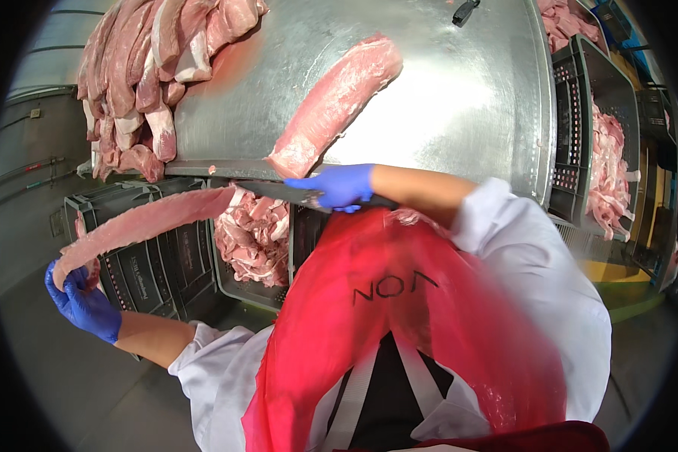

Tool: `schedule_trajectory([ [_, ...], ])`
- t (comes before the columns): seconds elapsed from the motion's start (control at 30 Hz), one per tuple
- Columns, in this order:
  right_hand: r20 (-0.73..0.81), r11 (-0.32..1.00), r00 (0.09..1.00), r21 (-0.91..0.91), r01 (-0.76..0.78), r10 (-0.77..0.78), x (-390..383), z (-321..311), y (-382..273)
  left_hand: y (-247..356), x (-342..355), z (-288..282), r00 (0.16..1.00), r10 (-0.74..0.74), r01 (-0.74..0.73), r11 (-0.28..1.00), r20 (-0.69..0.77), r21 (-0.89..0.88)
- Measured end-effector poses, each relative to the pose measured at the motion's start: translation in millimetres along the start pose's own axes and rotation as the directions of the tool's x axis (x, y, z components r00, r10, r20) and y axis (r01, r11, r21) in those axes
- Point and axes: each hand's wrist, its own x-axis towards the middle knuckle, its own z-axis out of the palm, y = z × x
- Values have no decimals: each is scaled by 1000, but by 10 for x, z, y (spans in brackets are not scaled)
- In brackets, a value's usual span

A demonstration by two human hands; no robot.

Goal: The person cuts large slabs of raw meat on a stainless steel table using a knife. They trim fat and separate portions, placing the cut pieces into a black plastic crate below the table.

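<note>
My left hand [87, 305], in a blue glove, is closed on one end of a long strip of pink meat [151, 218]. The strip stretches in an arc above dark crates, its other end close to the knife's tip. A knife [275, 191] is in my blue-gloved right hand [337, 188], its blade pointing left along the table's near edge. Just beyond that hand, a long trimmed piece of meat [335, 105] lies slantwise on the metal table [452, 113]. Whether the blade touches the strip, I cannot tell.
A heap of long meat pieces [139, 64] covers the table's far left corner. Below the near edge stands a dark crate of meat trimmings [252, 245], beside other dark crates [147, 264]. More trimmings fill a crate [580, 128] at the right. A small black object [465, 11] lies at the back.
</note>
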Motion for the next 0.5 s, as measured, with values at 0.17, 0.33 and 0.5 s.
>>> schedule_trajectory([
  [0.17, -385, 998, 922, 30, 58, -42, -937, -637, 646, -886, -108, -760, 780, -600, 410, 273, -179, 870],
  [0.33, -675, 924, 688, -382, -19, -265, -542, -1921, 281, -2167, -1140, 932, 766, -296, -284, 641, 571, 713],
  [0.5, -679, 829, 646, -544, -126, -348, 248, -2560, 226, -2141, -2009, 3408, 674, -434, -395, 473, 598, 788],
])
